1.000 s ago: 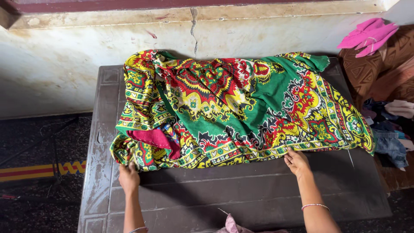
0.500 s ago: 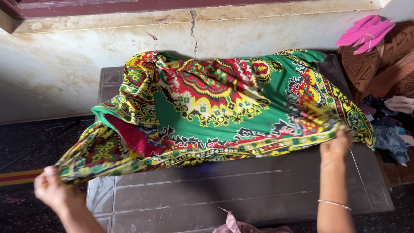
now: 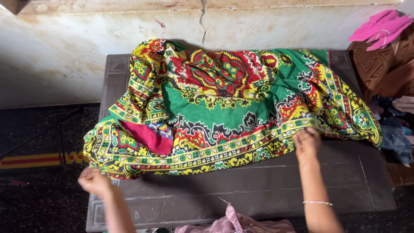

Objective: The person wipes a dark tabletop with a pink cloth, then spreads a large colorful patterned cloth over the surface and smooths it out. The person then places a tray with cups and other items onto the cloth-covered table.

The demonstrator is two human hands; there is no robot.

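A large green, red and yellow patterned cotton cloth lies rumpled across the dark brown plastic tabletop, reaching from its far edge toward the near edge. The left hand is closed on the cloth's hem at the near left corner. The right hand presses the hem near the right side; how its fingers lie cannot be told.

No packages, labels, signs or screens show anywhere in this view, neither on the desk, against the wall behind it, nor on the floor.
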